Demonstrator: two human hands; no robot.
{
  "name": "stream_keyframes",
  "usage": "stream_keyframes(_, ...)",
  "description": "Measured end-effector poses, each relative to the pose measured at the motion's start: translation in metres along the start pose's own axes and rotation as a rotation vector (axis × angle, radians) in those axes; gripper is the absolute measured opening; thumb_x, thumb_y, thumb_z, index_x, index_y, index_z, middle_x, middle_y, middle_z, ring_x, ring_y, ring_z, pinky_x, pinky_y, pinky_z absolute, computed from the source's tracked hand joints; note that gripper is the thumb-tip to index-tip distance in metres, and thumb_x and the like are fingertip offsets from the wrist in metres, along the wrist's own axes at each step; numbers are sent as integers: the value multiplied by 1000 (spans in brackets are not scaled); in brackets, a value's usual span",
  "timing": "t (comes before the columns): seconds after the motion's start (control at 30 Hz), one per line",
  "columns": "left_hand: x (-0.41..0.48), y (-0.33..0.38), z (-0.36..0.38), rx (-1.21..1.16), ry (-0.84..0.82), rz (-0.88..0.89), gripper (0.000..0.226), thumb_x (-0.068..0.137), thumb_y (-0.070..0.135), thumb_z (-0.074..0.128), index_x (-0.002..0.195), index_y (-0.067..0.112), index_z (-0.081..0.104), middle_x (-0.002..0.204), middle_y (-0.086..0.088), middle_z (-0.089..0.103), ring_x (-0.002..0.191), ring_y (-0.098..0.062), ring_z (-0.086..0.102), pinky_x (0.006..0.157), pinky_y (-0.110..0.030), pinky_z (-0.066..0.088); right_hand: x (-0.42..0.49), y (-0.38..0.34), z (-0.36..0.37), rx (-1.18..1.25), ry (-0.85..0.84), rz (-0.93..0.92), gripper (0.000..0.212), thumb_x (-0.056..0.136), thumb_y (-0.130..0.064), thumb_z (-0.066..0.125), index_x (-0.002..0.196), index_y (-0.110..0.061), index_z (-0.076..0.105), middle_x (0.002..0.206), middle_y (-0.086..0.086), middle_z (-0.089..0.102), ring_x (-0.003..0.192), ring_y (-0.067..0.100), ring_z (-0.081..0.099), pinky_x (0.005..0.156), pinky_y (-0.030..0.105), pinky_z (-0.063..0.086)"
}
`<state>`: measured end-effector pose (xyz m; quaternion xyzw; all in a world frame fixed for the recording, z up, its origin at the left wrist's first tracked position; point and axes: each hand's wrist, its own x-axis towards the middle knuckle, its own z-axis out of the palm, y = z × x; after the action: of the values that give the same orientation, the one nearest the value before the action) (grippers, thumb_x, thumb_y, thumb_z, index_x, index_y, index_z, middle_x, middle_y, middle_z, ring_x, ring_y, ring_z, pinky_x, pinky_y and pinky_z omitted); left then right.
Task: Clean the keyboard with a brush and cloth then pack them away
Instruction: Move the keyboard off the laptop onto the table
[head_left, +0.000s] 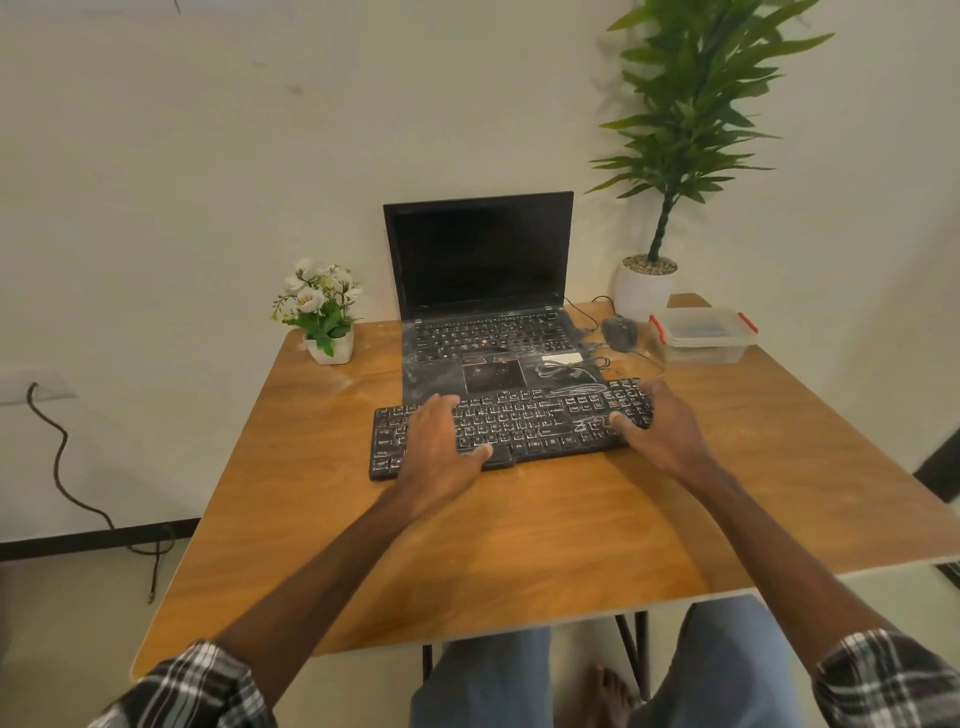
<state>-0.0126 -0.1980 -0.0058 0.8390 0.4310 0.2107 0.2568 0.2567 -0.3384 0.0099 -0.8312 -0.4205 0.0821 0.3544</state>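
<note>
The black keyboard (519, 426) lies flat on the wooden table (519, 545), a little askew, with its right end farther from the person than its left. Its keys are streaked and speckled with white dust.

The left hand (441, 441) lies across the keyboard's left half. Its fingers are curled at the far edge and the thumb is hooked on the near edge, so it grips the board across its depth. The right hand (660, 426) holds the keyboard's right end, with the thumb pressed on the keys and the fingers wrapped over the far corner.

Just behind the keyboard, right up against its far edge, an open laptop (483, 260) stands with a dark screen and its deck dusted white. A thin coiled cable (566, 370) rests on the laptop's palm rest, close to the keyboard's far right edge.

Behind the keyboard's right end sits a dark mouse (621, 333). Beside the mouse is a clear plastic box (701, 338) with red clips and its lid on. Something bluish shows inside it, too blurred to tell what.

A tall leafy plant (685, 130) in a white pot stands farther back on that side. Behind the keyboard's left end, well apart from it, is a small pot of white flowers (319, 306).
</note>
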Motion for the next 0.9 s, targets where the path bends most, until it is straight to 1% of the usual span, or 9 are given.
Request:
stream_keyframes(0.07,11,16,10,14,-49,48,75,92,39,77,152,15,39,162,-11,34,153,-28,24,126,-49,26,4,5,-3,12,5,-18,62,91,-24,75,142,-5,47,135,14,61,115,23,57,92,32,44)
stream_keyframes(0.13,22,30,20,34,-104,86,70,92,35,76,150,15,43,164,-12,32,155,-28,20,128,-49,22,9,10,-5,0,8,-35,57,90,-21,75,139,-5,50,132,15,63,118,26,59,94,32,44)
stream_keyframes(0.2,33,45,28,68,-157,129,66,94,32,75,149,15,45,165,-11,31,156,-28,18,128,-46,19,13,16,-9,1,5,-41,54,90,-19,75,137,-5,51,130,13,64,117,23,60,92,29,43)
stream_keyframes(0.27,44,58,36,107,-199,170,63,94,31,74,148,15,47,164,-11,33,155,-28,20,126,-44,21,16,20,-13,13,-4,-38,53,91,-17,74,137,-6,51,130,12,64,110,15,56,90,26,43)
stream_keyframes(0.37,58,74,48,149,-251,218,62,94,31,73,147,13,49,161,-11,37,152,-28,26,124,-44,27,19,27,-16,30,-5,-45,51,91,-12,72,137,-6,50,131,12,64,108,11,53,92,25,43)
stream_keyframes(0.53,70,89,64,186,-280,258,60,94,32,74,145,12,50,156,-9,43,146,-26,35,122,-42,32,24,39,-18,42,-12,-56,52,92,-11,71,139,-6,50,132,10,63,110,9,52,94,24,45)
stream_keyframes(0.67,74,94,68,207,-292,282,58,95,32,73,145,12,50,154,-8,46,143,-24,39,119,-40,33,30,46,-19,73,-19,-43,53,92,-13,71,140,-8,49,126,8,64,105,12,57,86,21,48)
stream_keyframes(0.8,82,101,75,229,-299,316,47,96,31,72,137,15,56,147,-6,53,138,-21,45,115,-39,37,41,54,-27,144,-35,25,48,92,-17,73,136,-12,53,117,-1,64,96,11,64,73,13,47)
stream_keyframes(0.9,92,115,79,206,-292,338,34,96,29,72,126,17,62,141,-4,58,136,-20,48,117,-42,38,55,65,-38,173,-7,56,44,92,-20,73,132,-14,57,117,-1,65,101,13,65,75,16,47)
